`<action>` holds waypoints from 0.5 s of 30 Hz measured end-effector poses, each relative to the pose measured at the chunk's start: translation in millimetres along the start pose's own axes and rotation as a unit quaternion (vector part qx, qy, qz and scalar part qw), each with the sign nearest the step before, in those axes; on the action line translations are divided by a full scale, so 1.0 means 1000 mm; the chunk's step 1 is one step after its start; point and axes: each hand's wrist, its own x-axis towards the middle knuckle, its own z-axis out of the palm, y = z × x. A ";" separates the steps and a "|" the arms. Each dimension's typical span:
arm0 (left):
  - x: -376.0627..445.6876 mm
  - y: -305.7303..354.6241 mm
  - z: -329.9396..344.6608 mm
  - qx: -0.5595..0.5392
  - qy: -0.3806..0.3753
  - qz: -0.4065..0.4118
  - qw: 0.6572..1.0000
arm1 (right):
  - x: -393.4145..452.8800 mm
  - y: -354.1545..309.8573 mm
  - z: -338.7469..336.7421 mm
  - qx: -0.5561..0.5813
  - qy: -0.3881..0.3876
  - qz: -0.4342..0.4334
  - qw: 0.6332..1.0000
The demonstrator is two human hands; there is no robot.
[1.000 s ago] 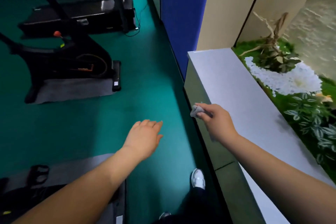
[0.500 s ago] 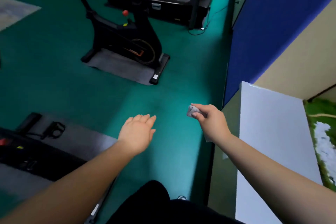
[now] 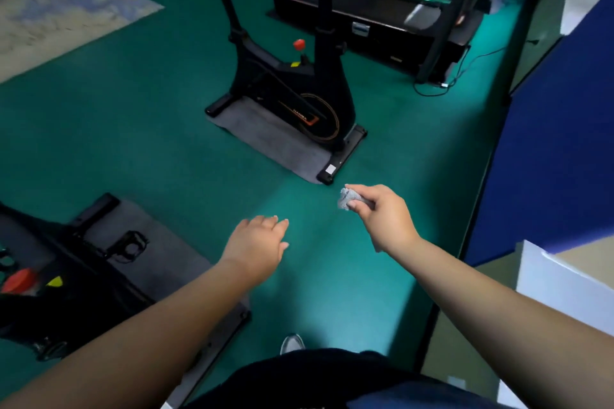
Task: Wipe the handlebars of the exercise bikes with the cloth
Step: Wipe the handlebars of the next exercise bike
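**Cloth in hand, bikes not yet reached**

The small crumpled grey cloth (image 3: 347, 198) is right of the frame's centre, pinched between the thumb and curled fingers of the right hand (image 3: 382, 216). It is bunched into a wad, I think so that it is ready to press on a bar. The left hand (image 3: 257, 244) is in the lower middle, palm down, fingers straight and relaxed, holding nothing; probably it only balances the body.

The black upright exercise bike (image 3: 292, 90) stands in the upper centre on a grey rectangular floor mat (image 3: 265, 136), well apart from both hands. Its handlebars are cut off by the top edge. A second black exercise bike (image 3: 50, 282) is at the lower left, with a red knob (image 3: 18, 280). There is orange writing on the first bike's flywheel, too small to read. Black treadmills (image 3: 382, 13) stand in the upper right on the green floor (image 3: 133, 143).
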 end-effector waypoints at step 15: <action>0.139 -0.075 -0.030 -0.071 0.011 -0.256 0.964 | 0.262 -0.052 0.034 -0.010 -0.176 -0.150 0.973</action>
